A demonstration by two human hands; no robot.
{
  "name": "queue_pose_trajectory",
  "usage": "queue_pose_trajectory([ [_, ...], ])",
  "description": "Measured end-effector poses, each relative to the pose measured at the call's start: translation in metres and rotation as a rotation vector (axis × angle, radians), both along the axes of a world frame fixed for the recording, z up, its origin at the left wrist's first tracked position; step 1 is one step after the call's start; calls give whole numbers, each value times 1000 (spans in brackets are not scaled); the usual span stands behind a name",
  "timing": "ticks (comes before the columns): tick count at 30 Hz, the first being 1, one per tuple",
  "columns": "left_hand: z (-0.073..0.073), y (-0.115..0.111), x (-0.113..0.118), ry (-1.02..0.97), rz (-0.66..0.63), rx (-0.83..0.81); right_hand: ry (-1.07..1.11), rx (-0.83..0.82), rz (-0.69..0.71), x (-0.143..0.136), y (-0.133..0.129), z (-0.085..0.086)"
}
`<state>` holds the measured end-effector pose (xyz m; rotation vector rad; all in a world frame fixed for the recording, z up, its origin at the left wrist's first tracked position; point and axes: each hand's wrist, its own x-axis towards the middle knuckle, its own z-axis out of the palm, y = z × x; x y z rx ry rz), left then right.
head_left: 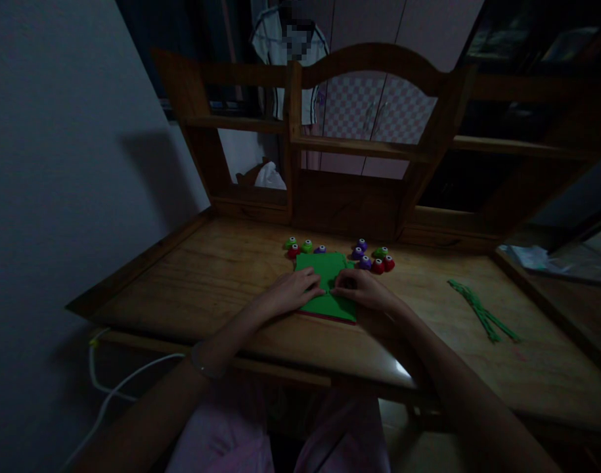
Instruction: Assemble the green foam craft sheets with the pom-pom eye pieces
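A square green sheet (324, 268), perhaps paper or foam, lies on the desk in front of me, with a reddish layer showing along its near edge. My left hand (300, 289) rests on its left part, fingers curled and pressed together, tips near the sheet's middle. From the right, my right hand (364, 289) meets it there, thumb and forefinger pinched together. Whatever is between the fingertips is too small and dark to make out. Just beyond the sheet sit several small round pieces with white, eye-like tops, among them a red one (378, 266), a purple one (357, 253) and a green one (307, 246).
Green strips (477, 312) lie bunched on the right of the wooden desk (196, 282). A wooden shelf unit (349, 197) rises along the back. At the left, a white cable (117, 387) hangs by the front edge. A plastic bag (531, 257) lies beyond the right edge.
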<state>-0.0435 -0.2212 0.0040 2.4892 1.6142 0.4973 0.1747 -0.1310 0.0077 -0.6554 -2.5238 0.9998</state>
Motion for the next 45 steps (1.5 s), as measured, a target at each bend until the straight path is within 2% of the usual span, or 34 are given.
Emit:
queue_pose_trajectory([
  [6, 1, -1, -1, -51, -15, -18, -9, 22, -7, 0, 0, -1],
  [12, 5, 3, -8, -133, -92, -73, -15, 19, -1, 2, -1, 0],
  [24, 17, 24, -36, -128, -160, -315, 12, -14, -22, 1, -3, -1],
  [31, 15, 37, -50, -110, -179, -421, 19, -10, -5, 1, -3, -1],
  [36, 25, 37, -56, -143, -272, -496, 11, -9, -16, 1, -2, -1],
  [38, 31, 30, -53, -182, -239, -456, 11, -9, -13, 1, -2, -1],
  [39, 34, 24, -49, -206, -184, -387, 12, -6, -13, 1, -3, 0],
  [41, 36, 8, -37, -250, -16, -122, 13, -1, -9, 1, -3, 0],
  [43, 33, -12, -22, -207, 57, 47, 9, 9, -9, 1, -3, 1],
  [45, 25, -32, -7, -103, 47, 104, -1, 19, -15, 1, -4, 2],
])
